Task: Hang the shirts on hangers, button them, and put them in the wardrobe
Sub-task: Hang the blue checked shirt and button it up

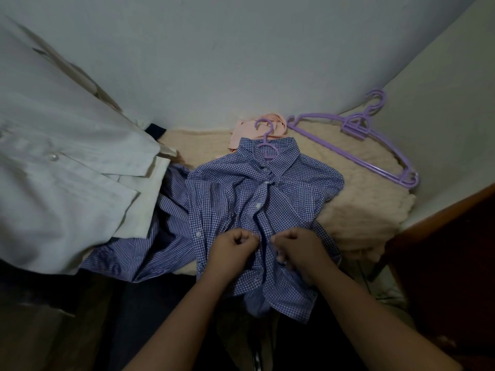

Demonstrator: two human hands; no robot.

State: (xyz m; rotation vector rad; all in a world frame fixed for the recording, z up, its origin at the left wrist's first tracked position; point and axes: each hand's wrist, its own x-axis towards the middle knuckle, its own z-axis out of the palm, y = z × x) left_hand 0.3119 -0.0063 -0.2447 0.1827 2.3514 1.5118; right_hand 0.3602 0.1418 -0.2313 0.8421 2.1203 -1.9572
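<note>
Blue-and-white checked shirt, blue striped shirt left, white shirt far left, purple hangers, pink garment.

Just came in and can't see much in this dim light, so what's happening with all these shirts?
A person is buttoning the blue checked shirt, which lies on a cream blanket with a purple hanger in its collar. The left hand and right hand each pinch the front edges low down. A striped shirt, a white shirt and a pink garment wait nearby, with spare purple hangers alongside.
</note>
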